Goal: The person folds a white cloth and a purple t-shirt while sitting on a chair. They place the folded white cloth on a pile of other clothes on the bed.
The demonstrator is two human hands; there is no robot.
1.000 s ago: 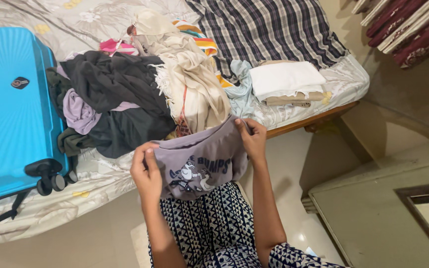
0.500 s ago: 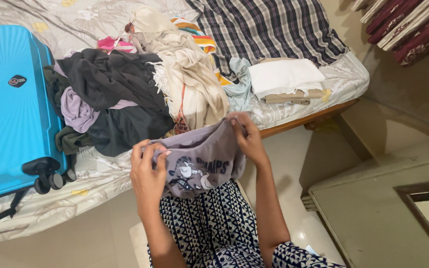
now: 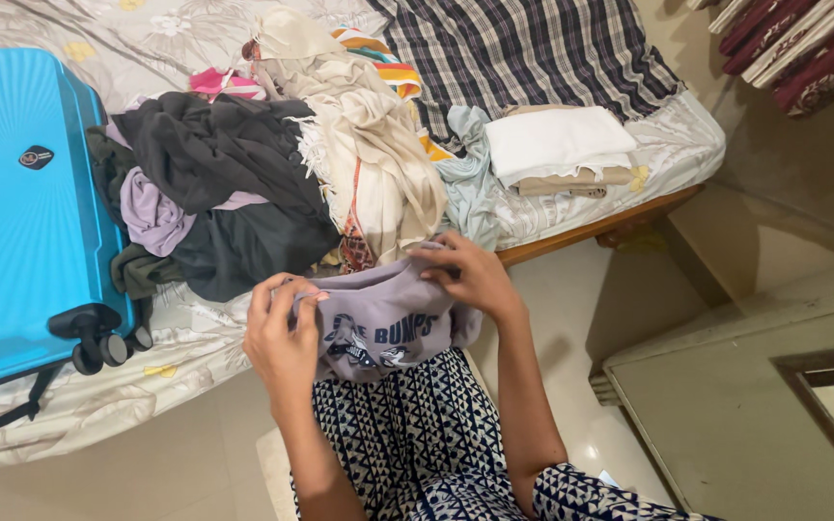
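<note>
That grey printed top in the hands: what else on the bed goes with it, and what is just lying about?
In hand:
grey printed top, gripped by left hand and right hand
heap of loose clothes right behind it

Lying about:
blue suitcase, closed
folded white and beige stack
checked cloth

Lilac printed tee (image 3: 383,323) — bunched, held above lap.

Lilac shirt (image 3: 388,318) between both hands
</note>
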